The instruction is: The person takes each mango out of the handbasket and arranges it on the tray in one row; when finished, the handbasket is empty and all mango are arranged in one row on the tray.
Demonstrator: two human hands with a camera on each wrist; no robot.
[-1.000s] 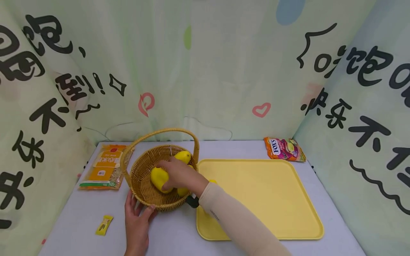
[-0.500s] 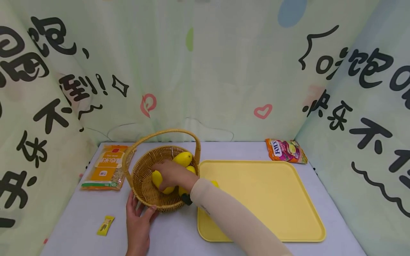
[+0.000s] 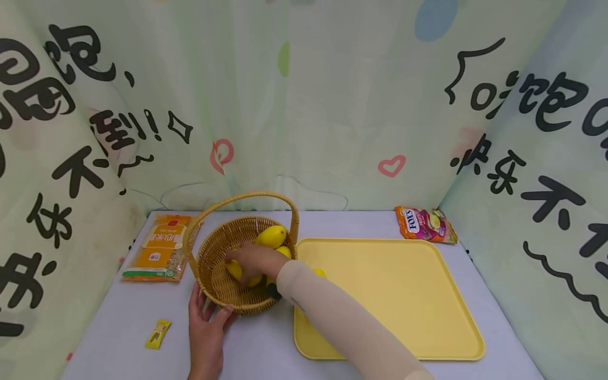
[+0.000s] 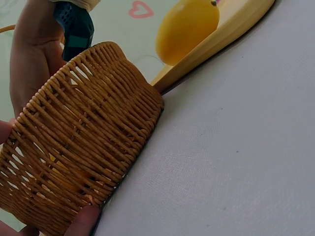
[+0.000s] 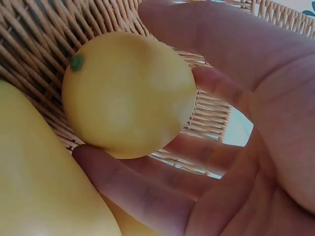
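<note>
Inside the wicker basket (image 3: 211, 287), my right hand (image 3: 256, 261) reaches down over a yellow mango. The right wrist view shows my thumb and fingers curled round this mango (image 5: 128, 96), which has a green stem end. More mangoes (image 3: 272, 236) lie beside it toward the basket's right side, partly covered by the hand and sleeve. My left hand (image 3: 206, 338) holds the near-left side of the basket, thumb at the rim and fingers against the wicker wall. Another mango (image 4: 189, 32) rests at the left edge of the yellow tray (image 3: 389, 295), mostly behind my right sleeve in the head view.
An orange grain bag (image 3: 159, 248) lies left of the basket, with a small yellow packet (image 3: 158, 334) nearer the front. A FOX'S candy bag (image 3: 425, 224) lies behind the tray. The basket's arched handle (image 3: 247, 195) stands upright. Printed curtains surround the white table.
My right hand has moved slightly left and lower in the basket, with its sleeve following. The left hand keeps its hold on the basket. The view has shifted a little.
</note>
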